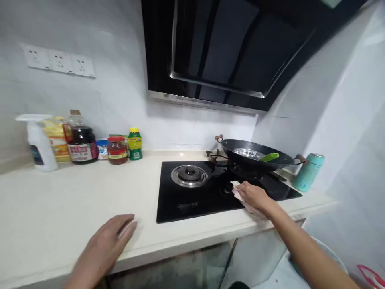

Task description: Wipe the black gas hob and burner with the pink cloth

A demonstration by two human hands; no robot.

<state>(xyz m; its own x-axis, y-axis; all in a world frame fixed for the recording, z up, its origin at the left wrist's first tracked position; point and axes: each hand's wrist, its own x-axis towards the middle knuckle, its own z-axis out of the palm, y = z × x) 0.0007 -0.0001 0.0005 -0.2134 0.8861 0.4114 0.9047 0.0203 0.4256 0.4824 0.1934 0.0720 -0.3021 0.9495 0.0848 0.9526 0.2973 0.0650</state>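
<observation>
two hands in view, well apart from each other. the right hand (252,195) is pinched around one pale pinkish cloth (240,196) (might be paper, can't really tell). that cloth sits at the front right part of the one black cooktop (180,210), just beside a dark round knob (228,188), and a blurry end of it trails under the wrist toward the front of the counter (69,200).

the left hand (110,239) is over the counter, left of the cooktop and near the front edge, thumb and fingers loosely apart. can't tell if it's leaning on the surface or just above it.

on the cooktop there's one bare burner (189,176) on the left, and one big black wok (270,163) on the right side. wok has two handles with wooden grips, plus one shiny metal piece and one bright green utensil (270,157) in it. one teal bottle (309,172) stands right of the wok.

along the wall on the left i count at least six items: one white spray bottle, one yellow bag, one big bottle of dark liquid, one blue and white packet, one red-lidded jar, one green bottle with a yellow cap. three outlets (59,61) above them, one black range hood (210,52) over the cooktop.
</observation>
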